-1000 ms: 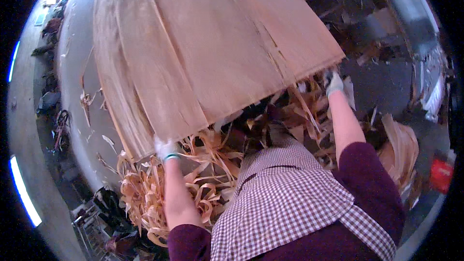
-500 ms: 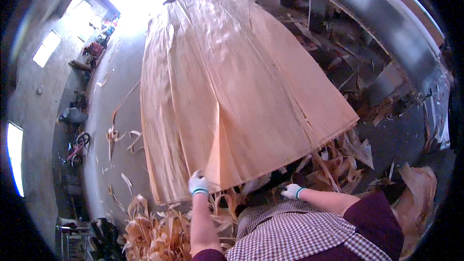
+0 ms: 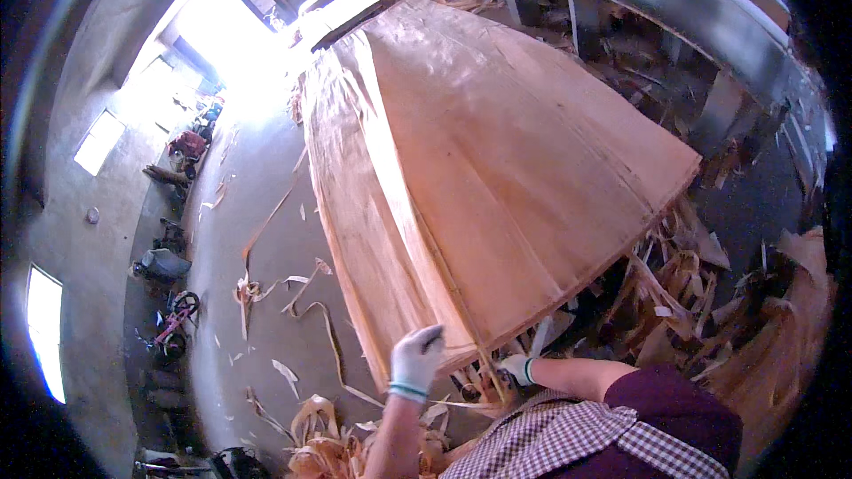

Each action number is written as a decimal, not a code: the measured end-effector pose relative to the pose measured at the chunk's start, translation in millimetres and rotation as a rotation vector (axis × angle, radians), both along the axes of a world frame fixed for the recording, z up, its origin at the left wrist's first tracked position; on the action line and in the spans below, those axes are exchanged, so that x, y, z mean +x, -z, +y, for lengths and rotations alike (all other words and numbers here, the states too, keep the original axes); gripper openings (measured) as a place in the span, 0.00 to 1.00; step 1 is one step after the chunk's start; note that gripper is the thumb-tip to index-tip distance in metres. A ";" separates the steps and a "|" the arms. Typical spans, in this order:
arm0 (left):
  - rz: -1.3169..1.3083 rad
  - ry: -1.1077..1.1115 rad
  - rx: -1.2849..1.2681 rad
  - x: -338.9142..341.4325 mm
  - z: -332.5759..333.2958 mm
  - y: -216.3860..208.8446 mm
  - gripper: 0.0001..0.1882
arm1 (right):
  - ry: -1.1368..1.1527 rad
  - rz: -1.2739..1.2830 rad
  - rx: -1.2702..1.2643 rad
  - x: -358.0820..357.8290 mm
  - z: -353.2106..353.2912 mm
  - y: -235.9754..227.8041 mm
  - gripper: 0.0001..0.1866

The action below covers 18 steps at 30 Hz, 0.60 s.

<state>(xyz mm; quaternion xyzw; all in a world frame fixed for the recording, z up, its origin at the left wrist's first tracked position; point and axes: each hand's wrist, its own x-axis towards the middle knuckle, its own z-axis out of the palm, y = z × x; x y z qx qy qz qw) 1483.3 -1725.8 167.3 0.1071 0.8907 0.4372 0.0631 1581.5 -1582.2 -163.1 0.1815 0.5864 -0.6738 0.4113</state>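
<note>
While facing the near edge of the veneer stack [image 3: 541, 186], have the left hand [image 3: 415, 362] close to its near left corner, with fingers curled in; cannot tell whether gripping anything. Have the right hand [image 3: 517, 369] just off that edge, beside a narrow strip [image 3: 487, 362] hanging over it; cannot tell how far open or whether holding the strip. See loose scraps [image 3: 324, 451] below the near left corner and ribbons [image 3: 248, 291] on the floor [image 3: 257, 160] past the left edge.

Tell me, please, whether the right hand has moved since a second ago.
Yes, the right hand has moved left from the near right corner of the veneer stack.
</note>
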 end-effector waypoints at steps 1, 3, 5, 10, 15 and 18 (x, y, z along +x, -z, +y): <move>0.144 0.112 -0.249 8.7 -7.2 0.3 0.11 | 0.111 -0.105 -0.135 4.0 -11.0 -36.3 0.13; 0.134 0.129 -0.595 32.1 -52.5 48.7 0.12 | 0.348 -0.330 -0.388 4.8 -29.7 -149.8 0.13; -0.111 0.263 -1.073 44.9 -66.8 62.7 0.12 | 0.399 0.022 -0.369 0.0 -42.0 -158.8 0.09; -0.569 0.214 -1.019 136.1 -135.2 138.1 0.15 | 0.178 0.383 -0.089 -59.1 -54.8 -218.4 0.10; -0.841 0.414 -0.542 192.8 -157.9 238.2 0.19 | 0.093 0.575 0.304 -123.9 -50.3 -216.4 0.16; -0.864 0.365 -0.364 210.4 -165.6 275.6 0.20 | -0.013 0.683 0.502 -104.6 -34.7 -194.1 0.24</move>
